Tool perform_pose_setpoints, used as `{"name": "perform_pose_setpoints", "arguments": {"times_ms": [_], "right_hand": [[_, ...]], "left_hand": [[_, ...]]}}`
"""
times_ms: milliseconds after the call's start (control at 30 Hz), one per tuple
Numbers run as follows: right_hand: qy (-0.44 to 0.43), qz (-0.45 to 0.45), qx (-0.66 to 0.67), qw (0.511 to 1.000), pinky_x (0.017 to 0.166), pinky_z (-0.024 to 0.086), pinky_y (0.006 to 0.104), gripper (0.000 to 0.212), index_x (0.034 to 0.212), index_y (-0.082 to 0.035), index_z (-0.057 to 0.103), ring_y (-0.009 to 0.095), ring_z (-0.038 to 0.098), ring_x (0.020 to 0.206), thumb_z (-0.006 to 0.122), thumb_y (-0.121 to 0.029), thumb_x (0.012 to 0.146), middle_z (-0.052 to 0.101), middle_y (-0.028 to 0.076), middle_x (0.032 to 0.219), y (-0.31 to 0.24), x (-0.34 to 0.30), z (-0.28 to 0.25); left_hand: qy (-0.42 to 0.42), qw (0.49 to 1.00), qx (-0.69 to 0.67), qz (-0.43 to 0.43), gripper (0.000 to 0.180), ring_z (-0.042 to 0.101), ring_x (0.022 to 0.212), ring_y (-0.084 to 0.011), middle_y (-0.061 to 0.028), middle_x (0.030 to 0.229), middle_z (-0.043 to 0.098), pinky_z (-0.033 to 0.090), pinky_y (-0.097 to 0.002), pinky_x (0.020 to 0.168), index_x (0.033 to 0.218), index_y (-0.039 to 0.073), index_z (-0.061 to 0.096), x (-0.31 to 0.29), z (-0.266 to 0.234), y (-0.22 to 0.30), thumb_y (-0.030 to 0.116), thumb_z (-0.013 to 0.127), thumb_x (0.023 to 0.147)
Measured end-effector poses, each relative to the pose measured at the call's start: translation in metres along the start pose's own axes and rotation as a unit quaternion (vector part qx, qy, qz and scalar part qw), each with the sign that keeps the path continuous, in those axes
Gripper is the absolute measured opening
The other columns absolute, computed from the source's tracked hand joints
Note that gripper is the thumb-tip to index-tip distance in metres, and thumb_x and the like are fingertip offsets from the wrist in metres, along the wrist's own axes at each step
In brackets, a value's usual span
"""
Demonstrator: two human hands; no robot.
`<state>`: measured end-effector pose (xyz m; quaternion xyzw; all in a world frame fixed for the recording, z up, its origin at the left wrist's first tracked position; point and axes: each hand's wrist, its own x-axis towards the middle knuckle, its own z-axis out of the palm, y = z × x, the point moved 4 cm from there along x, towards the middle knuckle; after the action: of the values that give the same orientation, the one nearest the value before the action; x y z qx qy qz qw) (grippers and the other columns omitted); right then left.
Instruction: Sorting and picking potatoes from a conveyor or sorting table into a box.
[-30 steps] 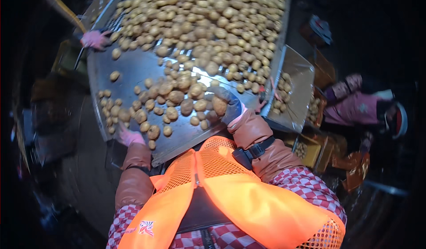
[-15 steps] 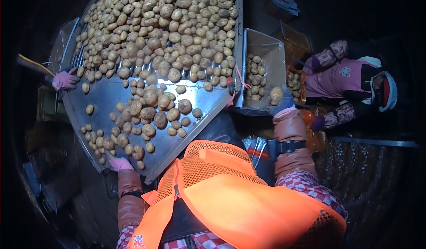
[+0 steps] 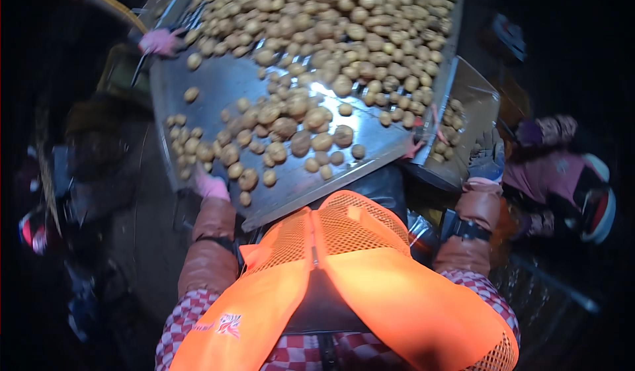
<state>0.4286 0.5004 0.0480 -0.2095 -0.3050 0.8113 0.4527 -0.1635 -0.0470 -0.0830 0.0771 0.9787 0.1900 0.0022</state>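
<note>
At far left, a pink bundle [image 3: 161,41] sits at the corner of a metal tray [image 3: 228,80], whose left side runs down past a wide stretch of bare, bluish metal. Near the lower left edge, the gloved left hand [image 3: 211,182] is beside the small potatoes; its fingers are blurred, so I cannot tell how far they are bent or whether they hold anything. The loose potatoes [image 3: 284,127] spread across the tray are round to oval, pale yellow-brown, some darkened with soil, and mixed in size. Between them and the slanting front edge lies a strip of open metal. Behind, a dense potato pile [image 3: 350,34] fills the far end. Past the right edge, a bin [image 3: 479,96] holds more potatoes, and at its outer wall the dark-gloved right hand [image 3: 487,156] has its fingers extended, with nothing visible in its grasp
</note>
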Motion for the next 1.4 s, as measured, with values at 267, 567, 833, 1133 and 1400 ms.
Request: {"name": "perform_pose_setpoints", "arguments": {"times_ms": [267, 567, 833, 1133, 1400], "right_hand": [[-0.121, 0.336, -0.494, 0.793, 0.073, 0.056, 0.0312, 0.039, 0.129, -0.003, 0.060, 0.020, 0.068, 0.088, 0.068, -0.020, 0.095, 0.069, 0.010, 0.106, 0.216, 0.008, 0.239], [-0.353, -0.060, -0.809, 0.465, 0.104, 0.046, 0.0450, 0.050, 0.132, -0.021, 0.060, 0.039, 0.055, 0.120, 0.070, -0.012, 0.084, 0.057, 0.016, 0.133, 0.369, 0.050, 0.339], [-0.098, 0.261, -0.024, 0.960, 0.093, 0.055, 0.0372, 0.062, 0.140, -0.008, 0.050, 0.026, 0.066, 0.107, 0.075, -0.004, 0.084, 0.064, 0.011, 0.122, 0.290, 0.077, 0.254], [-0.085, 0.175, -0.298, 0.934, 0.078, 0.054, 0.0284, 0.026, 0.114, -0.001, 0.069, 0.016, 0.067, 0.091, 0.062, -0.019, 0.097, 0.071, 0.010, 0.104, 0.262, 0.105, 0.203], [-0.028, 0.532, -0.340, 0.775, 0.058, 0.045, 0.0269, 0.027, 0.110, -0.005, 0.071, 0.012, 0.058, 0.067, 0.066, -0.024, 0.092, 0.067, 0.001, 0.081, 0.289, 0.045, 0.237]], "left_hand": [[0.072, 0.992, -0.098, 0.024, 0.053, 0.041, 0.137, -0.0443, -0.0277, 0.148, 0.043, 0.031, -0.0470, 0.116, 0.141, 0.018, 0.055, -0.032, -0.024, 0.057, 0.037, 0.065, 0.093], [0.015, 0.998, -0.041, 0.044, 0.057, 0.026, 0.147, -0.0412, -0.0192, 0.160, 0.029, 0.024, -0.0453, 0.121, 0.143, 0.023, 0.054, -0.016, -0.018, 0.074, 0.011, 0.060, 0.088], [-0.002, 0.993, 0.000, 0.115, 0.052, 0.037, 0.139, -0.0440, -0.0209, 0.154, 0.038, 0.031, -0.0505, 0.116, 0.140, 0.023, 0.056, -0.001, -0.039, 0.123, 0.031, 0.066, 0.089], [-0.158, 0.879, 0.104, 0.438, 0.048, 0.036, 0.141, -0.0426, -0.0175, 0.152, 0.041, 0.022, -0.0581, 0.119, 0.134, 0.026, 0.061, -0.004, -0.014, 0.263, 0.045, 0.064, 0.090], [-0.149, 0.982, -0.068, 0.093, 0.051, 0.053, 0.126, -0.0417, -0.0210, 0.139, 0.054, 0.044, -0.0442, 0.106, 0.142, 0.019, 0.052, 0.093, -0.006, 0.170, 0.032, 0.061, 0.093]]}}
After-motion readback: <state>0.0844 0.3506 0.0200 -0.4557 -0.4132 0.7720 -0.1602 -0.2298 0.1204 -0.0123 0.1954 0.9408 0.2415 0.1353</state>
